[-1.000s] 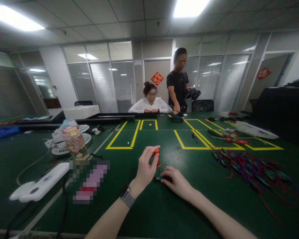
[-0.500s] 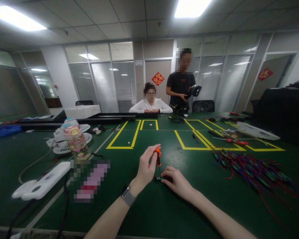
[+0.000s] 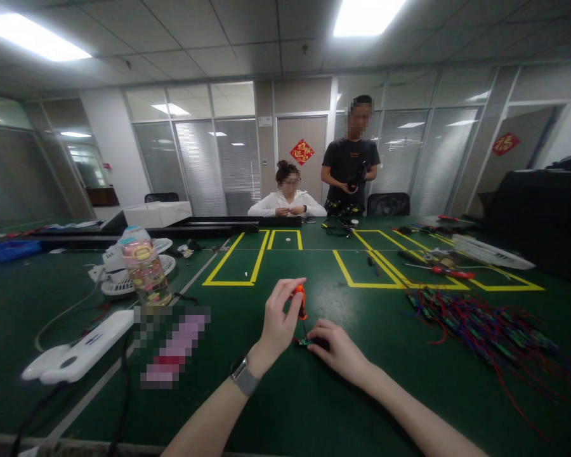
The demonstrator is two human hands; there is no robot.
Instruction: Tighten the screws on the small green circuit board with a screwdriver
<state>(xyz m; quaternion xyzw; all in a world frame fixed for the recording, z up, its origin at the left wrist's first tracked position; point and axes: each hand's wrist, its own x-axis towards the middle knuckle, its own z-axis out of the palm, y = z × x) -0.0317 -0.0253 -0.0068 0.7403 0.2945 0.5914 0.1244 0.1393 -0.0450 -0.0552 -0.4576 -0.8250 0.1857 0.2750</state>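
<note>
Grasping screwdriver [image 3: 303, 310] near-upright over board [image 3: 302, 343] in left grip [image 3: 280, 317]; pinning board's end with right grip [image 3: 337, 348], likely against slipping.

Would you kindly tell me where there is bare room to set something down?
Bare tabletop shows between the right hand and the wire bundle, and between the left hand and the blurred pink item. Crowded: left around the bottle and white fans; right at the wire bundle and red-handled screwdriver.

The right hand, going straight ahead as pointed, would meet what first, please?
The right hand would likely meet the small green circuit board it appears to touch; depth beside the orange-and-black screwdriver is unclear.
</note>
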